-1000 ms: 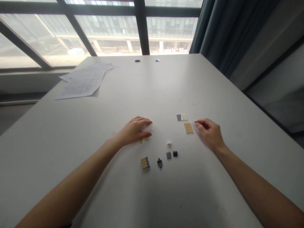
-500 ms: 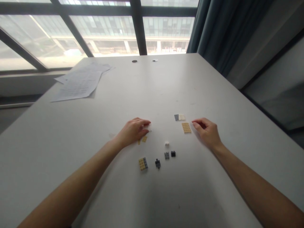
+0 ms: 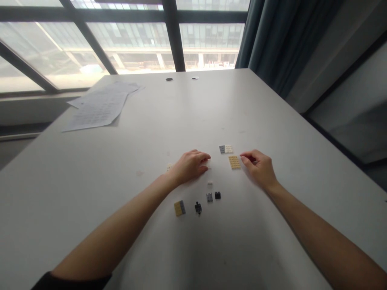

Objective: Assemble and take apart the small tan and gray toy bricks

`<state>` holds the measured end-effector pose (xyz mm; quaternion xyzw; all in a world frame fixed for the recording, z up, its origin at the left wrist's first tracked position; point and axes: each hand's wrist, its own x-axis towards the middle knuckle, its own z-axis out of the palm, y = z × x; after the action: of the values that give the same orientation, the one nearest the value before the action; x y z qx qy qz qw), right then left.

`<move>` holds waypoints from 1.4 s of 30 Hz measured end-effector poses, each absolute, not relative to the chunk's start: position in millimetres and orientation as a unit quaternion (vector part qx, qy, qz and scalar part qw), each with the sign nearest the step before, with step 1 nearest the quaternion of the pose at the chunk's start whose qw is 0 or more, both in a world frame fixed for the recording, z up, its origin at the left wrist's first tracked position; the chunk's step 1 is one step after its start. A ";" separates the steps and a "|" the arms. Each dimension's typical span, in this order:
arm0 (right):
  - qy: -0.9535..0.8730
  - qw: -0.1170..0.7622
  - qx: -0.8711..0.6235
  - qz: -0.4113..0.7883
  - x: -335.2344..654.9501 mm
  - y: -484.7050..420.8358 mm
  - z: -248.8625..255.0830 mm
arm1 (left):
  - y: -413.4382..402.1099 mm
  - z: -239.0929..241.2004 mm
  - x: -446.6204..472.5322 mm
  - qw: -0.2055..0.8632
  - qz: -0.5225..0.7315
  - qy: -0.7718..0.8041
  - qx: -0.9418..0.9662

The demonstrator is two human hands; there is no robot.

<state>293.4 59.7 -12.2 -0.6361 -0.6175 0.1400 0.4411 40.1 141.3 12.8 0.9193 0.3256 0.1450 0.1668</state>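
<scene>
My left hand is low over the table, its thumb and fingers curved toward each other. A tiny pale bit shows at the thumb tip, too small to name. My right hand has thumb and index fingertip pinched together beside a tan studded plate; whatever is in the pinch is hidden. Behind that plate lies a grey and cream studded piece. Nearer me are a small white brick, a grey piece, a black brick, a black jointed piece and a tan and grey plate.
A cream piece is partly covered by my left forearm. Printed papers lie at the far left of the white table. Two round cable holes sit near the far edge by the window. A dark curtain hangs at the right.
My left hand has moved right, toward the tan plate. Its forearm now hides the small yellow pieces, and a cream piece shows left of it. My right hand keeps its pinch beside the plate.
</scene>
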 end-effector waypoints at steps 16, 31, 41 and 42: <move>-0.801 0.273 -0.533 -0.023 279.8 55.0 -11.4 | 132.2 0.0 99.8 0.160 0.190 0.287 0.925; -0.818 0.252 -0.515 -0.049 278.0 54.6 -11.7 | 132.0 -0.7 101.2 0.170 0.201 0.281 0.923; -0.805 0.274 -0.525 -0.037 278.6 54.9 -11.9 | 130.2 -3.5 98.5 0.175 0.206 0.272 0.923; -0.803 0.279 -0.526 -0.038 278.8 54.9 -12.3 | 128.8 -3.5 97.2 0.171 0.213 0.266 0.924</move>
<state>278.8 54.9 -12.3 -0.5261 -0.8026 -0.0377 0.2787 97.2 128.8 -3.5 0.9244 0.2658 0.2135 0.1711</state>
